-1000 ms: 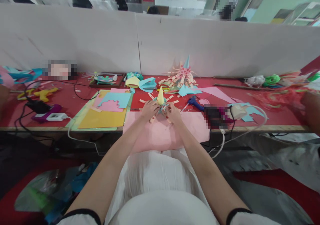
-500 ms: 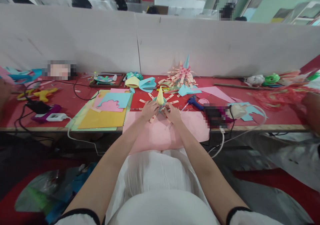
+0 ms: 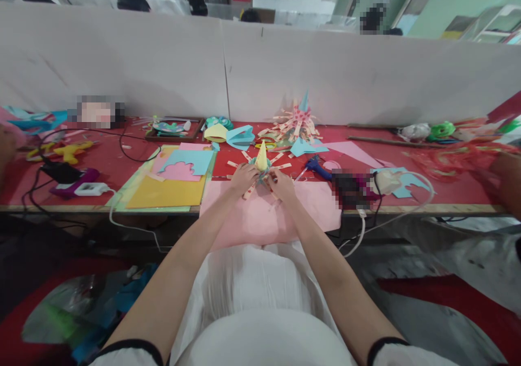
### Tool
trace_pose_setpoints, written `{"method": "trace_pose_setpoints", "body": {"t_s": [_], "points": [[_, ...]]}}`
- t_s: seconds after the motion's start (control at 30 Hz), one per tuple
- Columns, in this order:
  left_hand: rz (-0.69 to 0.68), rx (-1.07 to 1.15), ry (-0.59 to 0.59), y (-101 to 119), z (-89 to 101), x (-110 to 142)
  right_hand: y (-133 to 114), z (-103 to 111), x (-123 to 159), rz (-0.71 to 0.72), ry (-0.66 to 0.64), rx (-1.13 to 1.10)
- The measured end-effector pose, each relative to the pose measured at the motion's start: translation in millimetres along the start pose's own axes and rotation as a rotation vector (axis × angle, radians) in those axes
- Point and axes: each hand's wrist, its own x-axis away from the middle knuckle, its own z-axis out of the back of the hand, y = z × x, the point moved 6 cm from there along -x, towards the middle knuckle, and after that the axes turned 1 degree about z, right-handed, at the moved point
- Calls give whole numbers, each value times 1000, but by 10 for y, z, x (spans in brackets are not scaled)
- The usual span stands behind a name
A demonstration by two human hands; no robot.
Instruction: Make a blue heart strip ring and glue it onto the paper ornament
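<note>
Between my hands stands a paper craft with a yellow paper cone (image 3: 261,157) rising from a teal ring. Pale strips (image 3: 284,166) with red marks fan out around its base. My left hand (image 3: 244,178) has its fingers closed on the craft's left side, at the ring. On the right side, my right hand (image 3: 281,184) pinches close to the ring's front edge; what lies between its fingertips is too small to make out. Beneath my wrists a pink sheet (image 3: 260,219) hangs over the table's front edge.
A similar craft with a blue cone (image 3: 303,101) stands behind. Paper sheets (image 3: 175,192) lie left. A blue glue gun (image 3: 318,167) and a power strip with cables (image 3: 386,181) lie right; a yellow glue gun (image 3: 73,152) sits far left. A white partition (image 3: 163,68) borders the back.
My hands keep nearly the same place on the craft, with only slight finger movement. The view has shifted very slightly.
</note>
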Motion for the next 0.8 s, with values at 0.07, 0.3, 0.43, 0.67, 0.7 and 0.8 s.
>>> {"method": "trace_pose_setpoints", "body": {"t_s": [0.07,0.3,0.43,0.67,0.7,0.8], "points": [[3,18,11,-12,-5,-3,1,-1,-1,8,5,8],[-5,34,-21,-44,-79,-11,16,-6,-3,-14,1,-19],[39,68,11,-16,17,-6,68,-12,-17,-43,16,-136],[261,164,299,-120,289,121,384,14,-54,-319,225,-669],[295,190,337,-164,309,129,402,18,-55,-339,237,-698],[364,300,445,-299,364,60,400,31,-54,-346,248,-739]]}}
